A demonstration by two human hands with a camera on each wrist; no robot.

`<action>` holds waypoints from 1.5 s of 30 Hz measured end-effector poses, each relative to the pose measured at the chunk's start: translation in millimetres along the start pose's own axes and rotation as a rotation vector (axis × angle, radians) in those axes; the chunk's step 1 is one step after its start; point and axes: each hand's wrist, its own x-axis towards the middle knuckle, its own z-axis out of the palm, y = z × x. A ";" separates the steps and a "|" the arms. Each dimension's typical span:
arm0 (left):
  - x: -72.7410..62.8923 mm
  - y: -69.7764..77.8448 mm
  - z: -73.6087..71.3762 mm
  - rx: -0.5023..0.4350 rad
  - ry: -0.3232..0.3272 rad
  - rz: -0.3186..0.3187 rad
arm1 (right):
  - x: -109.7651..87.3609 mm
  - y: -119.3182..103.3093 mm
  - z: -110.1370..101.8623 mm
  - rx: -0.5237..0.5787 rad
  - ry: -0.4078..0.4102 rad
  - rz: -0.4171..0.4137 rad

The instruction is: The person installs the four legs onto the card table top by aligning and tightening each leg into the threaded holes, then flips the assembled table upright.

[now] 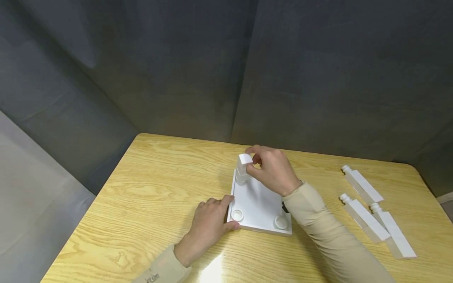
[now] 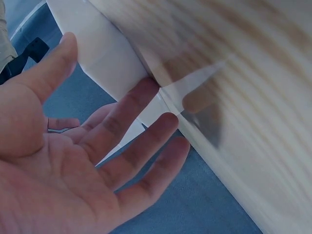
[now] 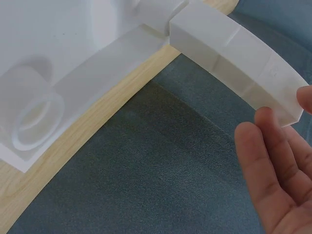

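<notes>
A white rectangular board [image 1: 261,200] lies on the table, with round white sockets [image 1: 237,215] at its corners. A square white leg [image 1: 242,163] stands at the board's far left corner, its lower end at the socket there. My right hand [image 1: 274,169] pinches the leg's top end between thumb and fingers. In the right wrist view the leg [image 3: 234,53] leads down to the socket. My left hand [image 1: 209,221] holds the board's near left corner, thumb at the front edge and index finger at the left edge. The other left fingers [image 2: 141,156] extend loosely beside the board.
Several more white pieces lie about: three loose legs [image 1: 364,184] with threaded ends rest on the right side of the wooden table [image 1: 159,188]. A dark curtain [image 1: 191,78] hangs behind the table's far edge. A pale panel [image 1: 32,196] stands at the left.
</notes>
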 end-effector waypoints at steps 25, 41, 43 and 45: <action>-2.3 -1.2 1.2 0.004 0.014 0.002 | -2.5 -1.9 6.1 0.047 0.029 0.027; -1.4 -0.7 0.0 0.004 0.007 0.001 | -3.7 1.3 10.3 -0.016 0.033 -0.138; -1.1 -0.6 0.1 0.000 0.010 0.006 | -3.5 1.4 9.8 -0.016 0.033 -0.137; -0.6 -0.3 0.0 -0.007 0.015 0.010 | -3.2 1.7 9.1 -0.022 0.031 -0.133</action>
